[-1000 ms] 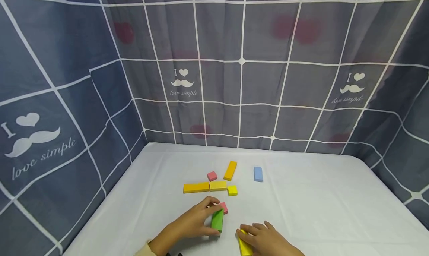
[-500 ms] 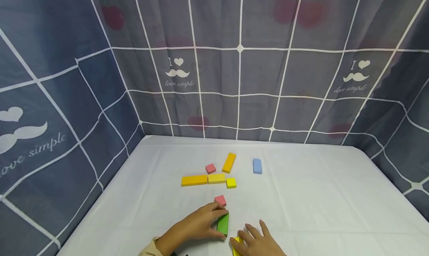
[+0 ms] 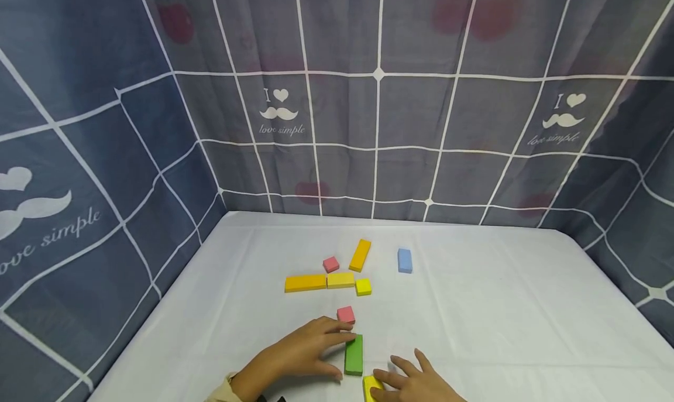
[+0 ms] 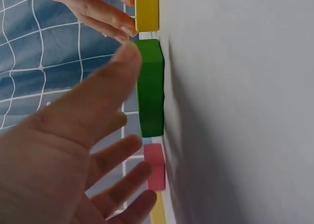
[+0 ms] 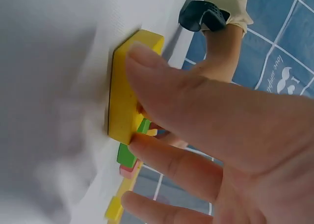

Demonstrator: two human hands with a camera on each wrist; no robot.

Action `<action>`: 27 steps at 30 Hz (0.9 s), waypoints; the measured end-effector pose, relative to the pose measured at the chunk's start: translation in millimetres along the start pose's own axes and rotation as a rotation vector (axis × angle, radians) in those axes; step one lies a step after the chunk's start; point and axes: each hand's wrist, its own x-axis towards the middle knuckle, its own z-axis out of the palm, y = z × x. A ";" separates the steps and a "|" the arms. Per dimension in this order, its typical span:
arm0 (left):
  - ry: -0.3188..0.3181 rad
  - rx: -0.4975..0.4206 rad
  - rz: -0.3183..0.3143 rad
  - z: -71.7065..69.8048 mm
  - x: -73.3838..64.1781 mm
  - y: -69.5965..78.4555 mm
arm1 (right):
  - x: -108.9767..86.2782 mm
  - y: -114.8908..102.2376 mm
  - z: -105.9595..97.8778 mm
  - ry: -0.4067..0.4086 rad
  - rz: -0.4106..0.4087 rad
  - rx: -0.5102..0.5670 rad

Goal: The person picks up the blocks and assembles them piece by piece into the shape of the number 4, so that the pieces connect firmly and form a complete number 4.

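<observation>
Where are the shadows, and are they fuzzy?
Left wrist view: a soft-edged shadow on the white cloth beside the green block; right wrist view: fuzzy shading beside the big yellow block; head view: a dim shadow below the left hand.

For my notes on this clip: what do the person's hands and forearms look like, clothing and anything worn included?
Both the left hand and the right hand are bare, with no gloves or rings visible. The left forearm has a beige sleeve and, near its cuff, a dark, curved, strap-like piece. No right sleeve shows.
</observation>
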 end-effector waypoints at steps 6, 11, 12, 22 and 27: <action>0.000 0.020 0.031 4.8 -4.3 -3.8 | 0.5 -6.6 4.3 0.005 0.036 0.011; 0.041 0.037 0.070 6.6 -4.8 -4.4 | 3.2 -9.8 5.0 0.069 -0.033 -0.031; 0.042 0.035 0.073 7.0 -4.6 -4.5 | 3.5 -10.2 5.3 0.083 -0.059 -0.059; 0.059 0.035 0.085 10.7 -2.6 -1.5 | 1.7 -13.1 12.5 0.136 -0.139 -0.165; 0.074 0.049 0.107 11.7 -2.3 -0.7 | 1.5 -15.5 13.7 0.125 -0.106 -0.160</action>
